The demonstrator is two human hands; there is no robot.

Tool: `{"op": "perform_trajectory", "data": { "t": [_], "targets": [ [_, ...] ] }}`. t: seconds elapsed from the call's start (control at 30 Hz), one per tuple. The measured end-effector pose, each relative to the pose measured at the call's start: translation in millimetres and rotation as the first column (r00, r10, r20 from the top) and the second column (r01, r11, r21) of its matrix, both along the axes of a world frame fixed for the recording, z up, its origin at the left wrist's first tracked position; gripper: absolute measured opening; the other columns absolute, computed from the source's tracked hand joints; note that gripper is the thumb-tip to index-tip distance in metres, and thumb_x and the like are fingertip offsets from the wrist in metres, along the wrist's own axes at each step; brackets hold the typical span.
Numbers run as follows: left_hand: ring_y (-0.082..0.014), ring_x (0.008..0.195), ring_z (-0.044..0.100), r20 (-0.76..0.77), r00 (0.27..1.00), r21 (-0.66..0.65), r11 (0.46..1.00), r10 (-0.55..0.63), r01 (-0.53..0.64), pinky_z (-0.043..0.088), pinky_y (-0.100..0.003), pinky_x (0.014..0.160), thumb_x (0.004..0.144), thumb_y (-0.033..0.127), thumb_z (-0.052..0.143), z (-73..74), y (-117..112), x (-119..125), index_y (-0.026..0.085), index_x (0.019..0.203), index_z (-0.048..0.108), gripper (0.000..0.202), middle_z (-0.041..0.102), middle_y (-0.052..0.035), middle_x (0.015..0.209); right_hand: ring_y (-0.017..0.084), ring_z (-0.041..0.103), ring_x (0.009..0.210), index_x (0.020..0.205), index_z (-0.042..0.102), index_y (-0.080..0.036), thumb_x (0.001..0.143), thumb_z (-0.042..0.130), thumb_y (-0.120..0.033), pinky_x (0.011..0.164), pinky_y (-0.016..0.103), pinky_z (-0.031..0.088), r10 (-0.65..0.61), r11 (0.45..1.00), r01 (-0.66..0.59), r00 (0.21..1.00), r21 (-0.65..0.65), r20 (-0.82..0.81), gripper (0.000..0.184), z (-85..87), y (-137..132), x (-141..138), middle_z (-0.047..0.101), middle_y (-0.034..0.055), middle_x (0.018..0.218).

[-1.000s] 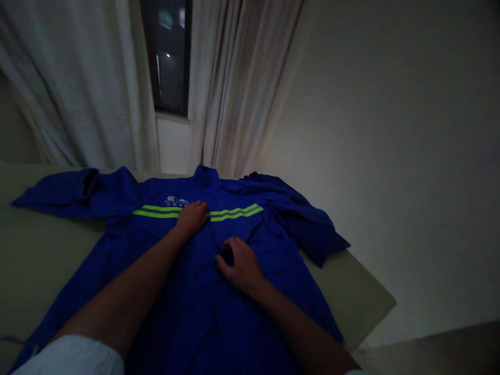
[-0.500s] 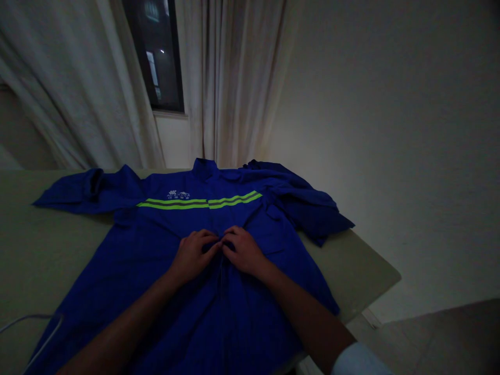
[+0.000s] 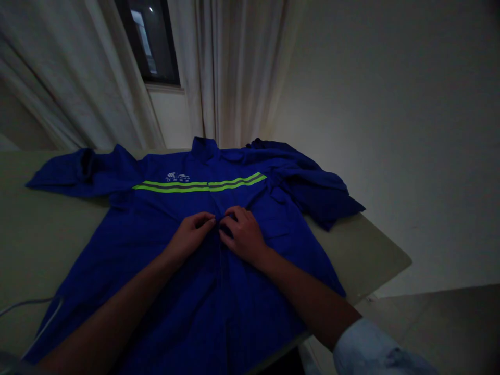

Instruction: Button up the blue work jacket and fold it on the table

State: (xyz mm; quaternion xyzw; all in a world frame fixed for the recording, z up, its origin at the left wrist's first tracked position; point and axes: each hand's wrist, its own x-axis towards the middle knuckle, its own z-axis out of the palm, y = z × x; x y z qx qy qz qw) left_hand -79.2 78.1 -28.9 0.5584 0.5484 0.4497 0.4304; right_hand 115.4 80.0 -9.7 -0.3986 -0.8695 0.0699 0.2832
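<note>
A blue work jacket (image 3: 164,250) lies front side up, its collar at the far end and both sleeves spread sideways. A yellow-green reflective stripe (image 3: 172,186) crosses the chest below a white printed logo. At the middle of the front, just under the stripe, my left hand (image 3: 193,232) pinches the jacket's front edge between thumb and fingers. Close beside it on the right, my right hand (image 3: 242,234) has its fingers curled onto the front placket. Whatever small fastening lies between the fingertips is hidden.
The jacket rests on a greenish table (image 3: 383,250) whose right corner juts out near a pale wall (image 3: 390,130). Light curtains (image 3: 238,78) hang behind, beside a dark window (image 3: 156,47). A white cable (image 3: 42,330) runs over the near left side.
My hands, which met at the fingertips before, now have a small gap between them. The view has tipped down slightly, so the jacket sits higher in the picture.
</note>
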Motion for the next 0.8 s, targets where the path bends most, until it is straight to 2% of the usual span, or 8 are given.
{"op": "perform_trajectory", "data": {
  "t": [0.13, 0.27, 0.43, 0.6, 0.67, 0.73, 0.8],
  "targets": [
    [-0.0274, 0.089, 0.073, -0.015, 1.0, -0.013, 1.0, -0.02, 0.02, 0.058, -0.037, 0.082, 0.074, 0.055, 0.073, 1.4, -1, 0, 0.023, 0.09, 0.076, 0.036, 0.08, -0.0044, 0.09, 0.025, 0.06, 0.107, 0.104, 0.074, -0.024, 0.099, 0.068, -0.026, 0.096, 0.041, 0.045, 0.066, 0.997, -0.067, 0.997, 0.027, 0.03, 0.008, -3.5, 4, 1, 0.067, 0.0077, 0.113],
    [-0.0252, 0.087, 0.071, -0.085, 0.996, 0.04, 0.999, -0.033, 0.036, 0.057, -0.034, 0.08, 0.079, 0.055, 0.069, -0.1, -3, 0, 0.022, 0.092, 0.074, 0.036, 0.078, -0.0034, 0.089, 0.022, 0.061, 0.104, 0.103, 0.074, -0.022, 0.103, 0.065, -0.027, 0.093, 0.038, 0.044, 0.061, 0.998, -0.061, 0.998, -0.001, -0.024, 0.011, -5.6, 7, 0, 0.068, 0.0065, 0.108],
    [-0.0243, 0.084, 0.071, -0.226, 0.971, 0.122, 0.991, 0.074, -0.047, 0.053, -0.035, 0.077, 0.087, 0.049, 0.06, -0.7, -6, 3, 0.022, 0.093, 0.073, 0.03, 0.078, -0.0043, 0.09, 0.022, 0.06, 0.105, 0.102, 0.074, -0.018, 0.1, 0.068, -0.023, 0.093, 0.038, 0.044, 0.067, 0.998, -0.067, 0.998, -0.018, -0.002, 0.008, -2.9, 7, -4, 0.067, 0.0074, 0.108],
    [-0.0275, 0.1, 0.072, -0.404, 0.905, 0.239, 0.97, 0.135, -0.038, 0.052, -0.041, 0.091, 0.095, 0.044, 0.056, 5.3, -19, 12, 0.023, 0.104, 0.075, 0.03, 0.08, -0.0064, 0.104, 0.018, 0.064, 0.096, 0.096, 0.074, -0.021, 0.097, 0.072, -0.02, 0.086, 0.033, 0.047, -0.037, 0.986, 0.016, 0.991, -0.166, -0.128, 0.003, -7.3, 7, -7, 0.067, 0.0034, 0.103],
    [-0.0277, 0.101, 0.072, -0.438, 0.884, 0.303, 0.953, 0.164, -0.026, 0.052, -0.043, 0.094, 0.095, 0.042, 0.057, 6.8, -23, 14, 0.024, 0.104, 0.076, 0.028, 0.08, -0.0065, 0.104, 0.017, 0.064, 0.092, 0.092, 0.072, -0.021, 0.094, 0.074, -0.017, 0.083, 0.031, 0.048, -0.093, 0.975, 0.053, 0.979, -0.213, -0.179, 0.004, -9.4, 7, -7, 0.065, 0.0025, 0.102],
    [-0.0274, 0.102, 0.072, -0.434, 0.888, 0.332, 0.943, 0.154, -0.001, 0.052, -0.044, 0.096, 0.096, 0.042, 0.057, 7.4, -24, 13, 0.024, 0.104, 0.077, 0.027, 0.08, -0.0068, 0.106, 0.016, 0.064, 0.089, 0.089, 0.069, -0.021, 0.09, 0.076, -0.016, 0.082, 0.03, 0.048, -0.132, 0.97, 0.083, 0.969, -0.228, -0.207, 0.009, -9.6, 9, -7, 0.064, 0.0018, 0.1],
    [-0.0271, 0.108, 0.072, -0.359, 0.93, 0.302, 0.953, 0.084, 0.03, 0.053, -0.044, 0.099, 0.098, 0.043, 0.055, 7.6, -21, 9, 0.023, 0.112, 0.076, 0.032, 0.08, -0.0079, 0.114, 0.017, 0.063, 0.088, 0.089, 0.066, -0.021, 0.088, 0.079, -0.017, 0.082, 0.031, 0.049, -0.157, 0.969, 0.105, 0.96, -0.224, -0.23, 0.013, -7.1, 12, -4, 0.062, 0.0016, 0.1]
  ]
}}
